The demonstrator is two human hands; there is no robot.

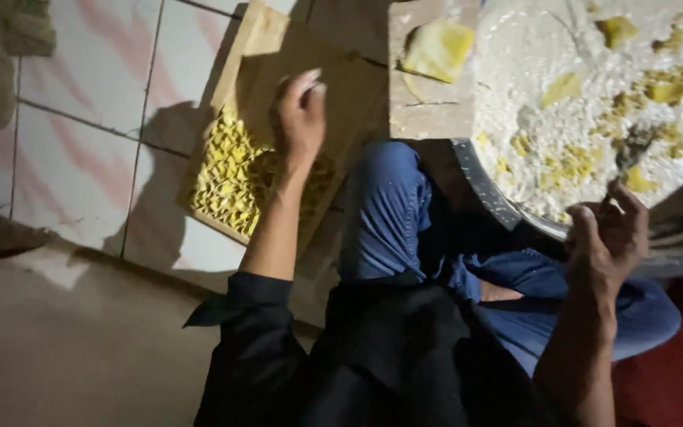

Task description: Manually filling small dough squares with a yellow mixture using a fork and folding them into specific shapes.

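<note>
The left hand point(298, 119) lies palm-down over the far part of a wooden board point(278, 87) that rests on the tiled floor point(80, 158), left of the person's blue-trousered knee point(385, 198). Its fingers are loosely extended and point away, and I cannot tell whether they pinch anything. Directly under and nearer than that hand sits a packed block of small folded yellow dough pieces point(227, 186), filling the near left part of the board; the board's long axis runs from near left to far right, along the line of the forearm.

The right hand point(610, 237) is curled closed around the handle of a dark utensil point(630, 150), whose tip reaches into a wide, flour-dusted metal tray point(499, 198) on the right. Yellow dough scraps point(662, 87) are scattered across the tray's floured surface, far of this hand. Between tray and board, a smaller slab point(428, 111) carries a flat yellow dough square point(440, 49). That square lies far of the knee, about midway between the hands, and the raised knee stands between them.
</note>
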